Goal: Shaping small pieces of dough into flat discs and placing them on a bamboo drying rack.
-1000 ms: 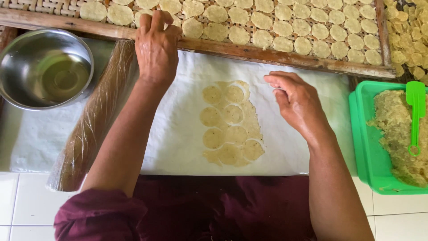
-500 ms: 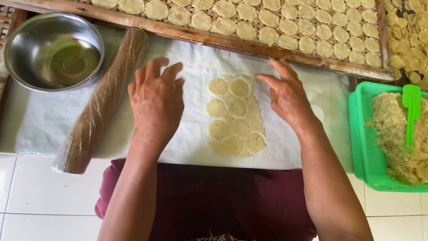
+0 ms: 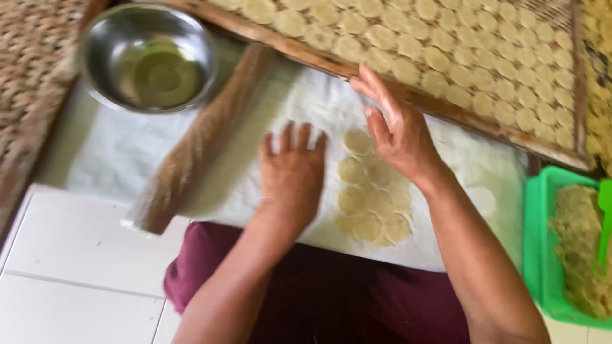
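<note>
My left hand [image 3: 292, 172] lies flat and open on the white sheet [image 3: 255, 159], gripping nothing, just beside the flattened dough rounds [image 3: 370, 194]. My right hand [image 3: 398, 130], fingers spread, rests on the upper rounds, grasping nothing. The rolling pin [image 3: 197, 140] lies left.

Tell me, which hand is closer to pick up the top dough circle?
The right hand, probably. Its fingers already rest beside the top dough circle, while the left hand lies flat on the white sheet, farther off.

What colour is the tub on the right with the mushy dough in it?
The tub is bright green, seen in the head view; a green spatula stands in the dough.
</note>
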